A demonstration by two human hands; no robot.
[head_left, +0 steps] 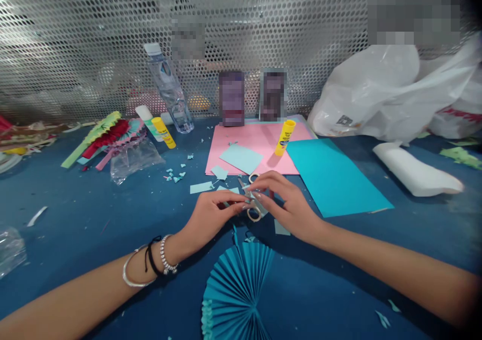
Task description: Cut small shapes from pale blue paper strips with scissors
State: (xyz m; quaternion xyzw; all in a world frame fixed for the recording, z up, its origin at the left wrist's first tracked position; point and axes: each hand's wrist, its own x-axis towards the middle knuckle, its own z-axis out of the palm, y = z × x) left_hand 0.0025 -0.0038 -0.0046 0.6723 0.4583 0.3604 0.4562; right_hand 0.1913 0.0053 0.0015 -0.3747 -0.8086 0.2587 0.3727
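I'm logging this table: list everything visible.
Perforated panel: 1, silver, behind
Water bottle: 1, clear, left
Glue sticks: 2, yellow, left/centre
Blurred uprights: 2, dark, back
Bags: unclear, white, right
Wrappers: 2, clear, left
Bundle: 1, white, right
Sheet: 1, turquoise, right
Pink paper: unclear, pink, centre
Paper pieces: several, pale-blue, centre
Pleated fan: 1, blue, front
Pleated strips: several, mixed, left
Scissors: 1, cream-handled, centre
Bracelets: 3, silver/black, left wrist
Hands: 2, bare, centre

Black cord (151, 260), silver bangle (124, 273) and beads (163, 255) ring the left wrist (175, 249)
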